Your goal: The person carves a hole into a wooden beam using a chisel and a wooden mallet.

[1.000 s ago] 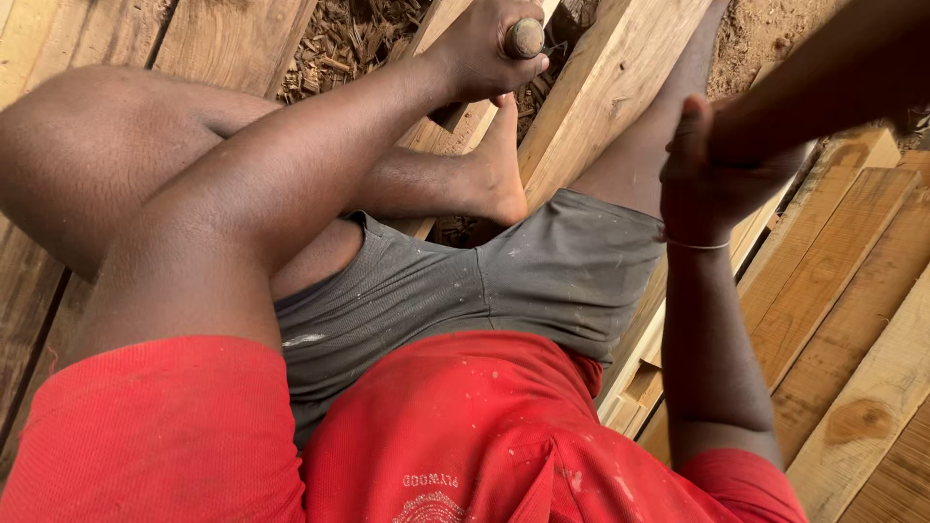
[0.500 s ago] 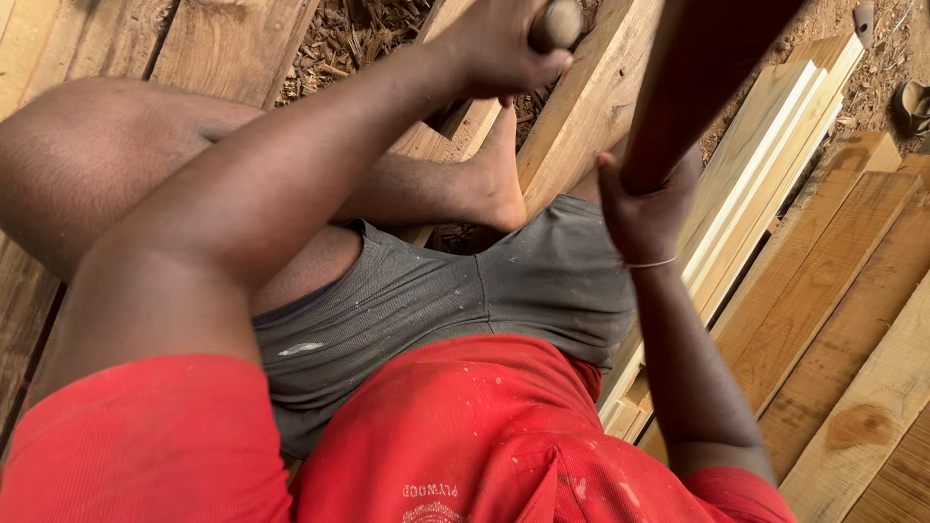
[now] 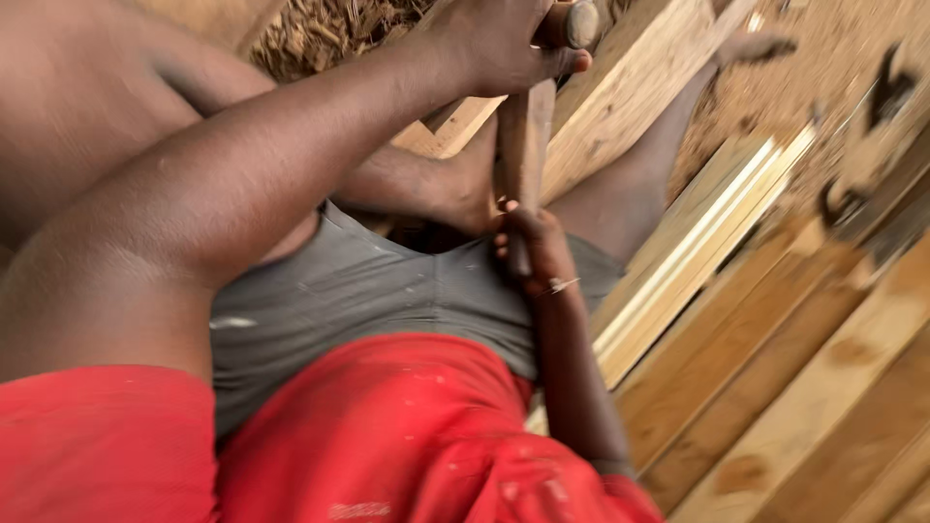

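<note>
Left hand (image 3: 504,39) clamped on handle (image 3: 581,21) top; right hand (image 3: 535,254) now wrapped low on shaft (image 3: 523,145), having dropped from raised position. Tool swung down upright between legs, plank (image 3: 630,107) just beyond. Stroke looks landed.

Wooden handle's (image 3: 524,145) top beyond edge

1. Wooden handle (image 3: 523,145): dark, worn smooth, matt.
2. Planks (image 3: 775,387): pale sawn timber, rough, unfinished, with knots.
3. Shorts (image 3: 387,291): grey matt cloth, dusty.
4. Shirt (image 3: 387,436): red matt cloth, speckled.
5. Wood shavings (image 3: 329,29): coarse, brown.
</note>
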